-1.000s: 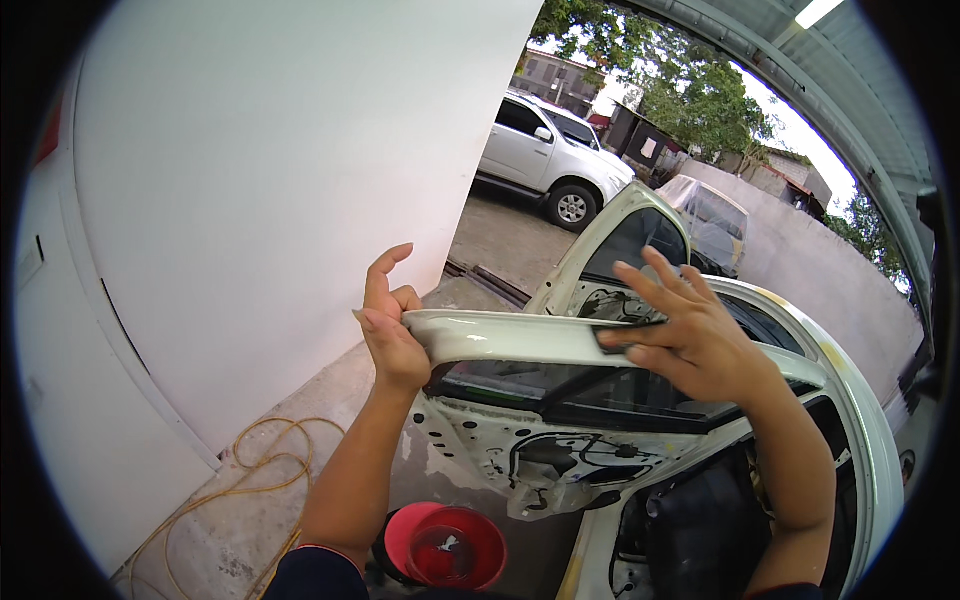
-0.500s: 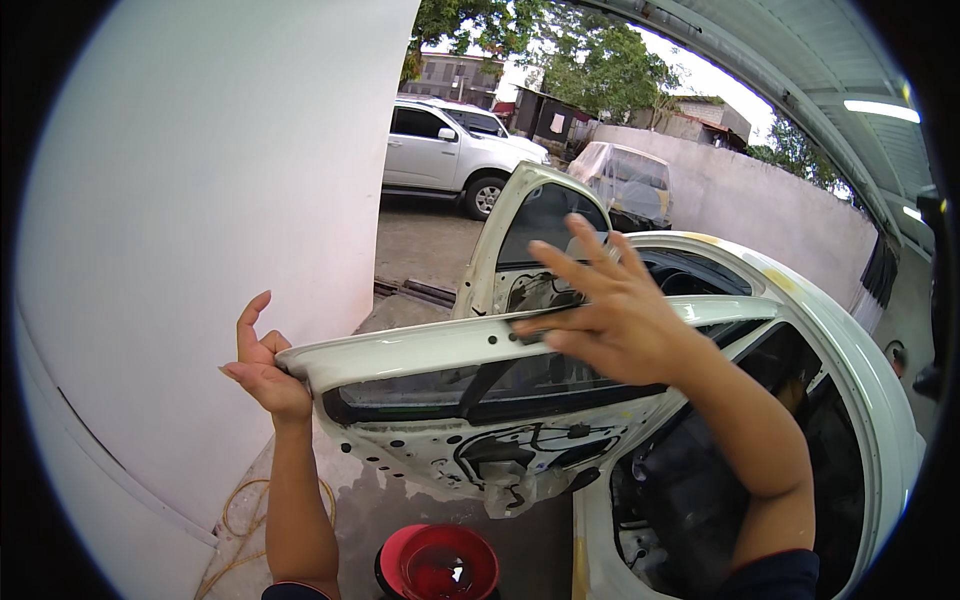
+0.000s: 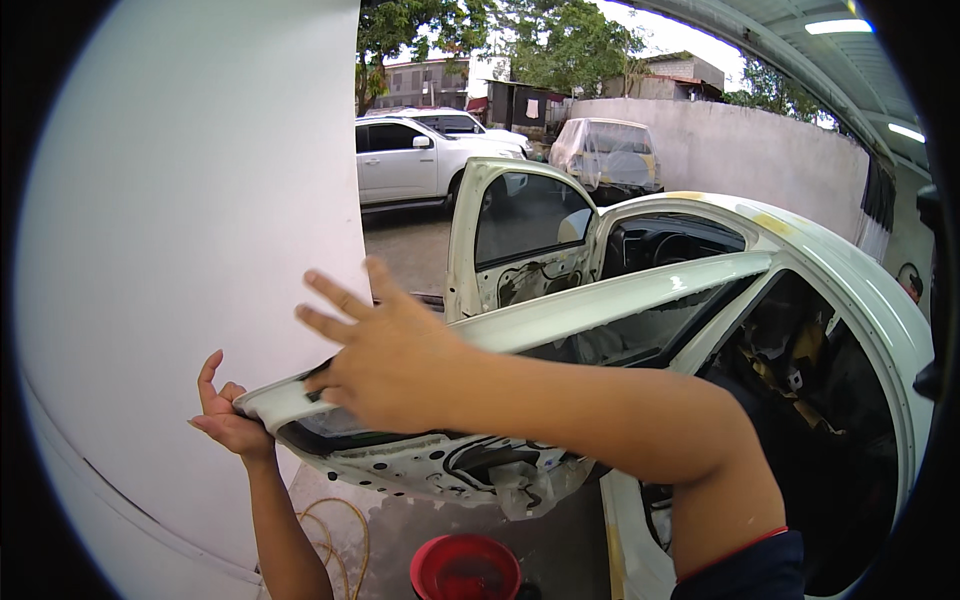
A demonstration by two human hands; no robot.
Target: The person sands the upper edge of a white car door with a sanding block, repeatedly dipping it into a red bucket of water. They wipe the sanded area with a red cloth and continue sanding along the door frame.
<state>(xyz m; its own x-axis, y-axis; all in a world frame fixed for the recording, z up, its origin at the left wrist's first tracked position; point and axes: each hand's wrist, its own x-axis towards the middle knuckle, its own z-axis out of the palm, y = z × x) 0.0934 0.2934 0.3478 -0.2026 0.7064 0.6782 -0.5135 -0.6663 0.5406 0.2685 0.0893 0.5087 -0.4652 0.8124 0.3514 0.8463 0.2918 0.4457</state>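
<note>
my right grip held a dark pad on the open door, by the upper corner my left grip cupped, how firmly i couldn't tell. the inner panel was stripped; what remained was unclear.

The rear car door has a frame of smooth, glossy white painted metal around dark, shiny window glass. Crumpled, translucent plastic film hangs at its inner side. The car's roof is glossy painted metal with a dull yellowish patch. The red basin looks like smooth, shiny plastic. The white partition wall is smooth and mostly matt, the floor dull concrete, the sleeve matt dark cloth.
</note>
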